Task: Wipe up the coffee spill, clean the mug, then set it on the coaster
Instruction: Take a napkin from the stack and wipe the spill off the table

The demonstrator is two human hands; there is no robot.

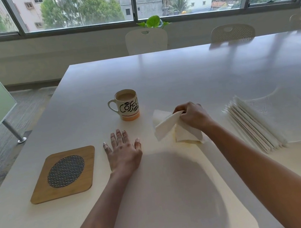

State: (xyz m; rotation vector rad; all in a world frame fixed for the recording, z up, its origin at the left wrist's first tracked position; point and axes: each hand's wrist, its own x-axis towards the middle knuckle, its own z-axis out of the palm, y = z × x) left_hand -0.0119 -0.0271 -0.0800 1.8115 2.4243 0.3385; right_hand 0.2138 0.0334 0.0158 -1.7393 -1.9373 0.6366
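Gripping the napkin [175,127] in my right hand [193,115], left hand [124,153] flat and open, I should press firmly across the stain.

White table [188,69], chairs [147,40] behind, wide windows [75,7], daylight, grey carpet [27,105].

White table [179,74] bears mug [128,105], coaster [63,174], napkin stack [264,122], flat left hand [124,153].

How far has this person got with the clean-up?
Nothing looks finished yet. In hand: the right hand grips a napkin against the table, over a faint yellowish patch; the left hand rests flat. Left: the mug, coffee inside, stands apart from the coaster.
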